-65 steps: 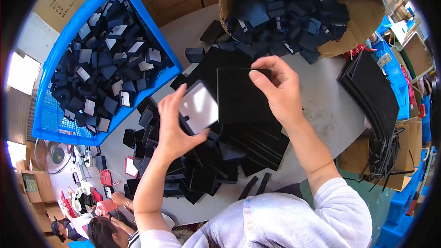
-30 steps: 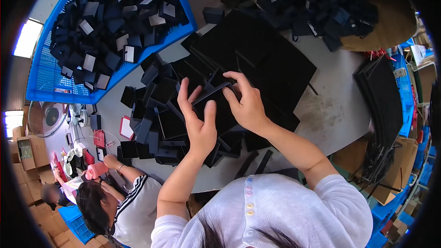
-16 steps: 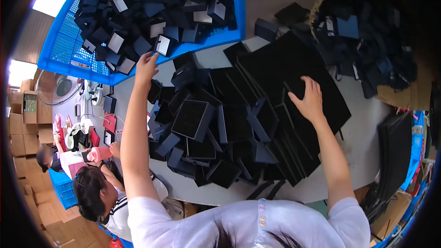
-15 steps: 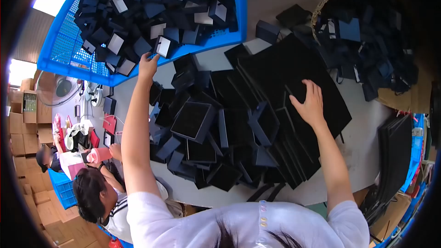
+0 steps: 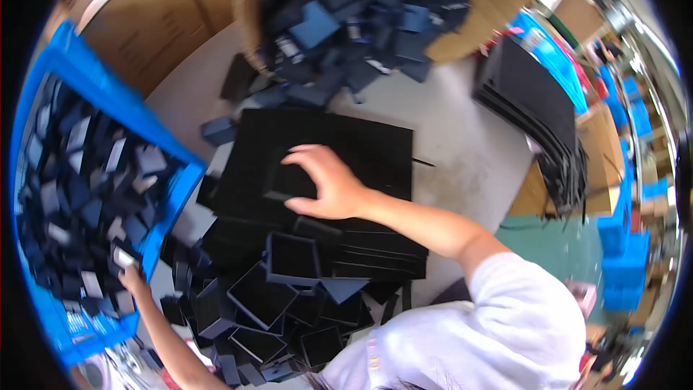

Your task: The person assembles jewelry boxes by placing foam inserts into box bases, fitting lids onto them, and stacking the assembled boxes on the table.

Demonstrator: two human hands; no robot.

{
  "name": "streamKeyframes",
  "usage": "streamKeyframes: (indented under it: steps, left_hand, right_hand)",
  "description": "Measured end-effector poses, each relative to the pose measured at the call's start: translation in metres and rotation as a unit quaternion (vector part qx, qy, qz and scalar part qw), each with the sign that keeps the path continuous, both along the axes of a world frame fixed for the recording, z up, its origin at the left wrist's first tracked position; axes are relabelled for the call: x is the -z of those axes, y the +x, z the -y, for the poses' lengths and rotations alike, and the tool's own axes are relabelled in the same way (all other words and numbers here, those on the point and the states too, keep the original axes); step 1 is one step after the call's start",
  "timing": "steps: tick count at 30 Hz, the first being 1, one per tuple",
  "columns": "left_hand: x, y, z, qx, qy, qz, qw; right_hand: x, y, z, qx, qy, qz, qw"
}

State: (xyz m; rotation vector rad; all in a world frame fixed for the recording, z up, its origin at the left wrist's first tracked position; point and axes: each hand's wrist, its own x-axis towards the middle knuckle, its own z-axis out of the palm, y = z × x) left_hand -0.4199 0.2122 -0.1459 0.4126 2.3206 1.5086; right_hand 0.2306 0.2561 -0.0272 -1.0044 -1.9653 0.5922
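Observation:
My left hand [image 5: 134, 281] is at the near side of the blue crate [image 5: 186, 186], its fingers closed on the lower edge of a small dark box with a white inside [image 5: 125, 257]. Motion smears the fingertips. My right hand [image 5: 330, 186] holds nothing, its thumb and fingers apart, over a stack of flat black sheets [image 5: 368, 146]. A small black piece lies under and beside its fingers. Nearer to my body, open dark-blue boxes with black insides [image 5: 291, 257] lie in a loose heap on the grey table [image 5: 462, 126].
A large cardboard box [image 5: 480, 25] full of dark small boxes stands at the back. Black curved sheets [image 5: 527, 83] are stacked at the right. Dark pieces lie between the cardboard box and the sheet stack. Another open cardboard box [image 5: 603, 148] is at the far right.
The view has swung to the right, so the crate and table appear farther left. My left hand has stayed at the crate by the white-lined box. My right hand remains open over the sheets.

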Motion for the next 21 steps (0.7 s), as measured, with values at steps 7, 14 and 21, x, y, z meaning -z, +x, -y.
streamKeyframes:
  steps: [7,14,21]
  left_hand:
    - [-0.168,0.274,0.024,0.387,0.057,-0.303,0.869]
    - [-0.238,0.453,0.076,0.438,0.139,0.134,0.878]
    - [-0.241,0.483,0.114,0.484,0.127,0.121,0.857]
  right_hand:
    - [-0.065,-0.062,0.045,-0.112,0.133,-0.076,0.982]
    - [-0.080,-0.029,0.073,-0.116,0.169,0.014,0.979]
    - [-0.088,0.005,0.088,-0.103,0.107,0.026,0.989]
